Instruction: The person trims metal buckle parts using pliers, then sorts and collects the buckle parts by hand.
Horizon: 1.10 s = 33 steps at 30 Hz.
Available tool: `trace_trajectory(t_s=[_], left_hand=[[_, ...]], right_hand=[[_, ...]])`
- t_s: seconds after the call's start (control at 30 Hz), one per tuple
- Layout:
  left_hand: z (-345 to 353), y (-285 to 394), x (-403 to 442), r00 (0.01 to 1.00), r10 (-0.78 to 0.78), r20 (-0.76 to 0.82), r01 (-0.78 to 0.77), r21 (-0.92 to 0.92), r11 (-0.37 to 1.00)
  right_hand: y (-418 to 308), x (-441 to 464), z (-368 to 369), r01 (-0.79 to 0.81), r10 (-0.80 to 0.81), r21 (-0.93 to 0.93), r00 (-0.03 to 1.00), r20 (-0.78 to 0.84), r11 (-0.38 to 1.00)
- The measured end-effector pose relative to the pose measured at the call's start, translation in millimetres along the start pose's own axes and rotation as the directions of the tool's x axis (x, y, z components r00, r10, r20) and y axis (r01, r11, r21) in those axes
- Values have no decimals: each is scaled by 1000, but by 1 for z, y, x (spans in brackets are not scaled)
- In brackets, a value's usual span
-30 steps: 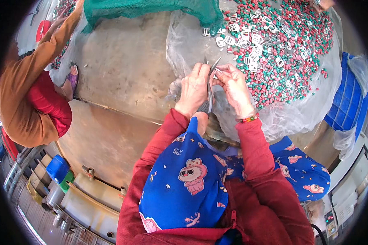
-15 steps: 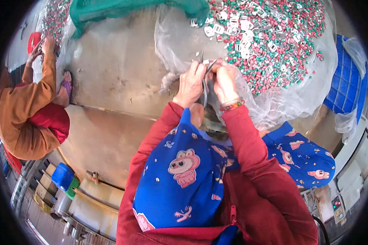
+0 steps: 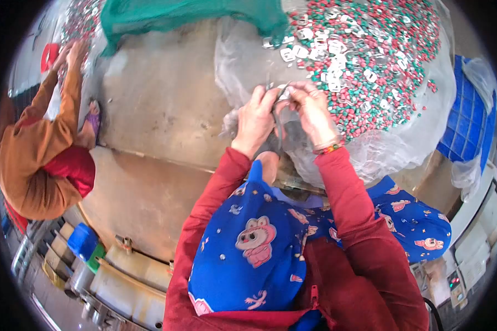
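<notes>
My left hand [image 3: 255, 120] is closed around a metal hand tool [image 3: 279, 124] with two pointed blades and curved grey handles; scissors or pliers, I cannot tell which. Close beside it, my right hand [image 3: 316, 113] pinches a small white plastic piece [image 3: 284, 94] at the tool's blades. Fingers partly cover that piece, and its exact shape is blurred. Just beyond my right hand spreads a pile of red and green pebble-like bits [image 3: 364, 105]. White plastic buckle-like pieces [image 3: 335, 60] lie on top of the pile.
Sheer white netting [image 3: 364, 149] lies under the pile, and green netting [image 3: 193, 14] crosses the far side of the worn metal surface [image 3: 160, 99]. A blue crate [image 3: 461, 113] stands at right. At left a co-worker in a brown sleeve [image 3: 36, 149] reaches toward another pile.
Both my hands have shifted slightly, the right one outward to the right. The white piece now sits between the blades and my right fingers. The co-worker's arms reach farther forward.
</notes>
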State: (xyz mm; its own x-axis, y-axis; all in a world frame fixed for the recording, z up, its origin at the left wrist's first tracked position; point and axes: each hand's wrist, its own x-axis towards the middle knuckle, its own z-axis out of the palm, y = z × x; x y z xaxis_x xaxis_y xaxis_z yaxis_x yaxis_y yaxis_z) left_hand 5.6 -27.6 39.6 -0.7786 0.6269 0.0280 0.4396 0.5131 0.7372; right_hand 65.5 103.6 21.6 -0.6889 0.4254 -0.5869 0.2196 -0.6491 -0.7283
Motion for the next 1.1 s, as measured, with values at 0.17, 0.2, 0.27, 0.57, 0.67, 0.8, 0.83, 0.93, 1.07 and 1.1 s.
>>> trace_trajectory(t_s=[0.17, 0.2, 0.27, 0.57, 0.67, 0.8, 0.83, 0.93, 1.07, 1.1], left_hand=[[-8, 6, 5, 995, -34, 89, 30, 41, 999], [-11, 7, 6, 995, -37, 94, 31, 63, 998], [-13, 9, 3, 995, -58, 83, 52, 77, 996], [-23, -15, 28, 980, 18, -198, -16, 9, 1000], [-17, -2, 12, 994, -15, 109, 23, -74, 997], [-6, 5, 8, 991, -24, 128, 33, -66, 997], [-4, 7, 8, 993, -57, 105, 63, -60, 996], [-4, 10, 7, 987, -144, 72, 146, -17, 989], [-5, 8, 1, 994, -31, 103, 25, 52, 998], [-5, 9, 0, 995, 36, 95, -43, 66, 997]], right_hand=[[10, -11, 2, -40, 40, -15, 998, -49, 999], [6, -13, 5, -40, 40, -10, 998, -39, 999], [-1, -13, 8, -59, 58, -87, 998, -18, 994], [33, -40, 5, -253, 261, 129, 964, -53, 959], [4, -21, -3, -179, 181, 64, 983, -16, 982], [0, -17, -9, -214, 208, 110, 976, 59, 971], [0, -17, -7, -223, 222, 166, 975, 28, 960], [-7, -19, 2, -261, 273, 250, 962, -15, 932], [2, -17, 0, -245, 249, 204, 968, 3, 948], [0, -16, 2, -233, 239, 161, 971, -21, 959]])
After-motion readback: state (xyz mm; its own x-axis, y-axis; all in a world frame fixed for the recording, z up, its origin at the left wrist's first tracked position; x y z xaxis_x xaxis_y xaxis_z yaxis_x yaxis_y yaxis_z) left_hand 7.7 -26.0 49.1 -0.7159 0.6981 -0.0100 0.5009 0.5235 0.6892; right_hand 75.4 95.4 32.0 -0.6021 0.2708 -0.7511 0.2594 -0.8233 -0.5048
